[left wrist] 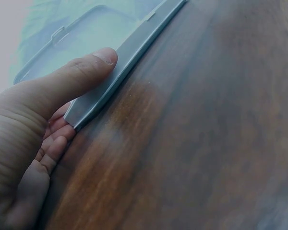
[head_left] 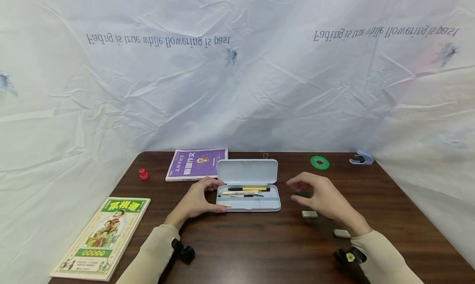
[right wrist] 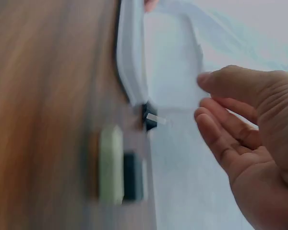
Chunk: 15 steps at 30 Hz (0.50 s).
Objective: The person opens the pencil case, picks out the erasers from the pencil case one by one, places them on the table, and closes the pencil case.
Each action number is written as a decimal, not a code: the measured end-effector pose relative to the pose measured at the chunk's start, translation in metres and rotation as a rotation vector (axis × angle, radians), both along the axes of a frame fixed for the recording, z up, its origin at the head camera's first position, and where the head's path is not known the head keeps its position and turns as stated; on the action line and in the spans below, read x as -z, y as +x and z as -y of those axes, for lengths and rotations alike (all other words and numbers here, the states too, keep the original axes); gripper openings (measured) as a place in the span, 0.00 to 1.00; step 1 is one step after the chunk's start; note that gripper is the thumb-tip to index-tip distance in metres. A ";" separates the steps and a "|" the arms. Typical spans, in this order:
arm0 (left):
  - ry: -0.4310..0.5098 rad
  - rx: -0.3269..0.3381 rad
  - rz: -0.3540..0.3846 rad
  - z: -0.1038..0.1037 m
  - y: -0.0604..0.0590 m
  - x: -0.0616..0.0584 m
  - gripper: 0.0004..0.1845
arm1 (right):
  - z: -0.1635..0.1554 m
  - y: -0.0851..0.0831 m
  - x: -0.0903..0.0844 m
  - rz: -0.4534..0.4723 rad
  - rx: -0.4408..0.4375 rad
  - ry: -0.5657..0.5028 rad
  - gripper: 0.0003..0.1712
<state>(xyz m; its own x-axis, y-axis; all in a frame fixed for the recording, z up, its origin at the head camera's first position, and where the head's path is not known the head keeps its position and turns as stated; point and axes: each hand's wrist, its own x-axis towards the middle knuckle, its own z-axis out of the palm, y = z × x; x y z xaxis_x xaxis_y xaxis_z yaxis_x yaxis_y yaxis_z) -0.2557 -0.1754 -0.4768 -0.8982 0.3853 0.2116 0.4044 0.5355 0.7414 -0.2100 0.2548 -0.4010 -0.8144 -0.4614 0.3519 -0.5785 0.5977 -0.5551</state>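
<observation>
A pale grey-blue pencil case (head_left: 270,203) lies on the table with its lid (head_left: 248,171) raised. Inside are a yellow-and-black pen (head_left: 259,189), further pens beside it and a small whitish piece (head_left: 224,205) near the front left corner. My left hand (head_left: 196,199) grips the case's left end; in the left wrist view its thumb (left wrist: 89,72) presses on the front wall. To the right of the case hovers my right hand (head_left: 319,193), fingers loosely bent and holding nothing. An eraser (head_left: 309,214) lies below it, and another eraser (head_left: 342,233) sits near the right wrist.
Behind the case's left side lies a purple book (head_left: 196,163); a yellow-green book (head_left: 105,234) is at front left. A red object (head_left: 143,174) stands at left. A green tape roll (head_left: 320,162) and a light-blue stapler (head_left: 361,157) occupy the back right.
</observation>
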 end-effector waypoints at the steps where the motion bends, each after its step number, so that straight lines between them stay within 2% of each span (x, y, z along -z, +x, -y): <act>1: 0.001 0.000 0.000 0.000 0.000 0.000 0.44 | 0.006 -0.002 -0.002 0.000 -0.010 -0.028 0.24; 7: 0.002 0.003 0.008 0.000 0.001 0.000 0.44 | 0.050 -0.016 -0.012 0.016 -0.100 -0.165 0.26; 15: 0.005 0.001 0.004 -0.001 0.000 0.000 0.44 | 0.115 -0.031 -0.013 0.055 -0.224 -0.213 0.21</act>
<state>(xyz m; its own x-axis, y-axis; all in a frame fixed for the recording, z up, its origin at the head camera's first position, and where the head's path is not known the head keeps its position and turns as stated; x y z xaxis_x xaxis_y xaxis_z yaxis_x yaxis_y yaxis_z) -0.2560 -0.1748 -0.4770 -0.8988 0.3849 0.2097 0.4016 0.5316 0.7457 -0.2413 0.1403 -0.3876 -0.7212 -0.5526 0.4176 -0.6482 0.3257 -0.6883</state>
